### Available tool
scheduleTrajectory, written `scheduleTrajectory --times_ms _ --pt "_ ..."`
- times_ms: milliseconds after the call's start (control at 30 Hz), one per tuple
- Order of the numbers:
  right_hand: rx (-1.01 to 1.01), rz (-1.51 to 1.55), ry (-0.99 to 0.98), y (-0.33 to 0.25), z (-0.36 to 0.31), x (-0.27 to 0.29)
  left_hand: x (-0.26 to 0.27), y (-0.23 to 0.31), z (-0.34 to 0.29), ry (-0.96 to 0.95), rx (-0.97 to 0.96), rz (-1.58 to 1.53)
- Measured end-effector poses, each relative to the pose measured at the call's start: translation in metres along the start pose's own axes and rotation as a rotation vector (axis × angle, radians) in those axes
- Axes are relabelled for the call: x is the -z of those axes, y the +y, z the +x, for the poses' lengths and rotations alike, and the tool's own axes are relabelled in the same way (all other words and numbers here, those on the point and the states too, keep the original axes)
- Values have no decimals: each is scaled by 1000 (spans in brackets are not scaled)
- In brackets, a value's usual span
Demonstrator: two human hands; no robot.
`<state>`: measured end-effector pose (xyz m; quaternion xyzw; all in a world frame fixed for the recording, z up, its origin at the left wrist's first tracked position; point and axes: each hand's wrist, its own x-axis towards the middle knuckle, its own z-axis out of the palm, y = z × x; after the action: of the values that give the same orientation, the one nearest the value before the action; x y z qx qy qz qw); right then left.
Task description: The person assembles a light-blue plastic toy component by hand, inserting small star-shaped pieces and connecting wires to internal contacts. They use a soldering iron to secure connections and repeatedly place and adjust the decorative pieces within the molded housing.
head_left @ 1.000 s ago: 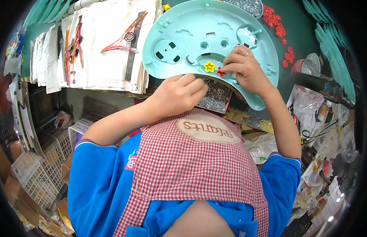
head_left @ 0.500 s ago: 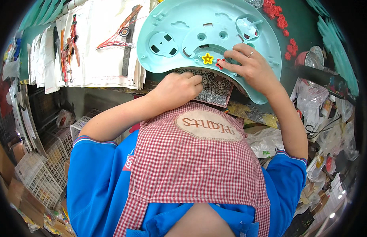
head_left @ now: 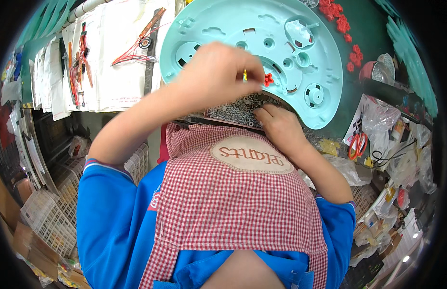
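A turquoise plastic shell (head_left: 324, 60), its hollow side up with posts and slots, lies across the work surface. Over its near edge is my left hand (head_left: 221, 70), with thumb and fingers pinched near the red star-shaped piece (head_left: 268, 80). Whatever those fingertips may hold is too small to make out. A yellow star-shaped piece (head_left: 245, 75) shows only partly behind that hand. My right hand (head_left: 281, 126) dips its closed fingertips into a shallow pink tray (head_left: 233, 124) of small metal screws and washers. Anything between them is hidden.
White paper sheets (head_left: 108, 58) lie at the left with wired parts (head_left: 145, 42) on top. Several red pieces (head_left: 343, 23) are scattered beyond the shell. Red-handled scissors (head_left: 358, 146), plastic bags (head_left: 380, 115) and a metal bowl (head_left: 381, 72) are at the right.
My left hand has risen from the tray to above the star pieces. My right hand has left the red star and come down into the tray. The shell has shifted slightly.
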<state>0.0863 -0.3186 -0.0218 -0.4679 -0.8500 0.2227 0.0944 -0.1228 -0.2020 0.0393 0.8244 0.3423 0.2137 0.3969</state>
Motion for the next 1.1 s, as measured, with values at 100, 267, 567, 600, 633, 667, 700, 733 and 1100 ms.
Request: scheduleTrajectory --times_ms 100,267,567,600,633,667,700,733,1100 --pt "-24 89 -21 0 1 9 -4 -30 25 -86 13 119" --pt "73 317 263 -8 18 52 -10 -45 26 -155 -8 254" --pt "-4 164 344 36 57 70 -14 -42 37 -177 -195 410" --pt "-11 169 351 37 57 70 -14 -40 36 -193 -195 427" --pt "-34 185 335 37 57 70 -14 -38 36 -210 -196 442" --pt "-58 201 319 38 56 70 -15 -37 35 -227 -198 458" --pt "-82 217 303 38 56 70 -15 -37 35 -202 -204 475" --pt "-81 222 303 38 56 69 -16 -38 35 -175 -209 495" --pt "63 -29 170 47 65 69 -20 -37 35 -78 -192 558"
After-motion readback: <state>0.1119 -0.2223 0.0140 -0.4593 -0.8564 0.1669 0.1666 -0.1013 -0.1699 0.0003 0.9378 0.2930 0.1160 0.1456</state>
